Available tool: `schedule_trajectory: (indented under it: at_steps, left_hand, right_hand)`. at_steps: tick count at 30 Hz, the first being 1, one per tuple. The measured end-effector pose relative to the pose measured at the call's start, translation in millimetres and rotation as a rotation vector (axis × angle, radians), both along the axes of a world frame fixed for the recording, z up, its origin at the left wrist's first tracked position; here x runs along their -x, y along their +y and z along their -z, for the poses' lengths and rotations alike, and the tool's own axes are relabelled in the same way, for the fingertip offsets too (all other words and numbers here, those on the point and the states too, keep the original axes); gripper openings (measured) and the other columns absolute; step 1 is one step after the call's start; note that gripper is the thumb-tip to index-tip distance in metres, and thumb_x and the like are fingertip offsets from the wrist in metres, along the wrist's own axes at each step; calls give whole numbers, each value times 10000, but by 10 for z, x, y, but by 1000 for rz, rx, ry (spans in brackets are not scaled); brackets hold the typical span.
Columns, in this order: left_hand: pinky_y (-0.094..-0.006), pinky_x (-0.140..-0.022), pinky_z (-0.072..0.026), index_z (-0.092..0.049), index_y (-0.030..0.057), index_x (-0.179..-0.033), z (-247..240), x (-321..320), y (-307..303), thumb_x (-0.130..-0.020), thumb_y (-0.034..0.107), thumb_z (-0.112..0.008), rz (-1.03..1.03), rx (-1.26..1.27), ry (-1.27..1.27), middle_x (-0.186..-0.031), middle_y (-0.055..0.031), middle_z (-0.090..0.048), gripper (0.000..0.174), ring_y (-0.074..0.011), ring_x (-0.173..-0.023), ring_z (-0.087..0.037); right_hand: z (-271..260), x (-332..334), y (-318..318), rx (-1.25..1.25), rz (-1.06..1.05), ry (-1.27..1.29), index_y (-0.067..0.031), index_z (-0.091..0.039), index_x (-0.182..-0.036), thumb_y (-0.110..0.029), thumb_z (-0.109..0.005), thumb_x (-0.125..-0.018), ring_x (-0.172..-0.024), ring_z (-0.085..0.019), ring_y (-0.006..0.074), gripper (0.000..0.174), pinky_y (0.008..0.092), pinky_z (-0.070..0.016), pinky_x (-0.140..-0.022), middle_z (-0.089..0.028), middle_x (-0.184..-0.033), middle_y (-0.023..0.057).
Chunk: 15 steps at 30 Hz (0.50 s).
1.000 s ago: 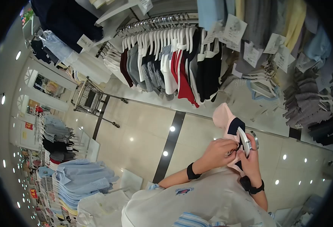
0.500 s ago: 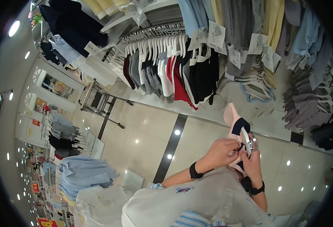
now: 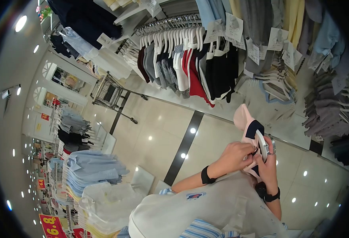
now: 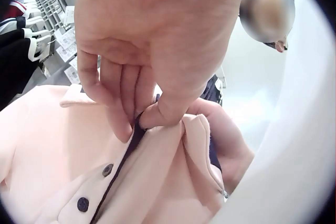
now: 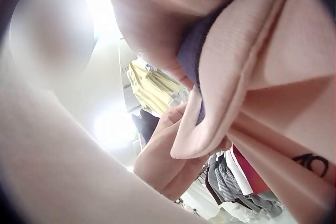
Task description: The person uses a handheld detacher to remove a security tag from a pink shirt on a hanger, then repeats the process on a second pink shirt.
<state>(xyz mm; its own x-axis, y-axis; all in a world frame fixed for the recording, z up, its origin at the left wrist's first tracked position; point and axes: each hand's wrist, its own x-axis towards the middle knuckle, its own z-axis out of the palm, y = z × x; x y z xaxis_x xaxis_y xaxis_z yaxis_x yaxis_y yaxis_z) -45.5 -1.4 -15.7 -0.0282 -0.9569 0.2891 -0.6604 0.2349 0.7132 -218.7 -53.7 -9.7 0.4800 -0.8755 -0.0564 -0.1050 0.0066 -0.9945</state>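
A pale pink garment (image 3: 242,118) with a navy collar band hangs between the two hands in the head view. My left hand (image 3: 233,159) pinches its front edge near the neck; in the left wrist view, the thumb and fingers of that left hand (image 4: 152,45) press the navy-lined placket above two dark buttons (image 4: 83,204). My right hand (image 3: 268,169) holds the neck area beside a white hanger (image 3: 263,146). Close up in the right wrist view, the collar (image 5: 226,71) lies against the right palm, partly hiding the fingers, with my left hand (image 5: 167,153) beyond it.
Clothes on white hangers (image 3: 194,79) hang from a rail ahead, with tagged garments at upper right. A shopping cart (image 3: 110,95) stands on the tiled floor at upper left. Light blue shirts (image 3: 93,170) hang at lower left, near a red price sign (image 3: 51,226).
The head view has shifted, bringing the red price sign further into the lower left. Both hands keep their hold on the pink garment, with only slight movement of the fingers.
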Motion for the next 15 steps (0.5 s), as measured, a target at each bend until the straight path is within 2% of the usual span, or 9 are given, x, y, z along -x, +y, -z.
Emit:
schedule_trajectory:
  at_steps: [4,6,7,9,10,12,15]
  left_hand:
    - [-417,-706,-533,-678,16,-900,8,-18,17,-807,101,-721,53,22,57,-896,-90,-696,134,-325,-788,-667]
    - [-420,-717,-539,-682,9,-914,4,-39,29,-814,96,-726,69,2,89,-916,-94,-701,139,-326,-808,-673]
    - [-424,-729,-544,-686,3,-928,2,-47,32,-822,90,-732,93,-15,122,-936,-99,-705,145,-327,-829,-679]
    - [-424,-728,-546,-685,0,-934,-19,-47,46,-824,84,-736,83,-10,130,-935,-100,-705,147,-327,-835,-680]
    - [-425,-728,-547,-685,-2,-939,-25,-48,54,-826,78,-740,77,-4,138,-935,-101,-704,150,-327,-841,-681]
    - [-419,-722,-546,-687,4,-943,-12,-55,75,-820,75,-743,58,-19,135,-932,-101,-705,153,-323,-830,-682]
    - [-407,-710,-544,-692,17,-950,-8,-24,101,-808,68,-750,-5,-30,116,-926,-100,-704,161,-313,-806,-684]
  right_hand:
    - [64,63,-26,-3,-24,-24,-31,-447,-1488,-3,-554,-899,-837,-537,90,600,252,-467,-752,-622,-976,17]
    - [-32,67,-32,-151,-53,-86,-59,-451,-1480,29,-535,-843,-1038,-539,126,648,268,-456,-959,-561,-1234,43]
    - [-8,50,-26,-152,-58,-87,-59,-451,-1480,29,-535,-843,-1038,-539,126,648,268,-456,-959,-561,-1234,43]
    - [58,10,-6,-49,-1,-151,-29,-446,-1519,-5,-556,-896,-881,-532,86,633,223,-460,-816,-629,-1060,10]
    - [30,15,-5,-50,-5,-153,-29,-446,-1519,-5,-556,-896,-881,-532,86,633,223,-460,-816,-629,-1060,10]
    - [-53,35,-6,-183,-74,-98,-57,-437,-1499,31,-534,-843,-1026,-535,120,669,262,-458,-941,-561,-1250,45]
    - [-14,26,3,-77,-95,-11,-56,-419,-1522,37,-539,-874,-1035,-527,117,666,254,-454,-934,-554,-1295,47]
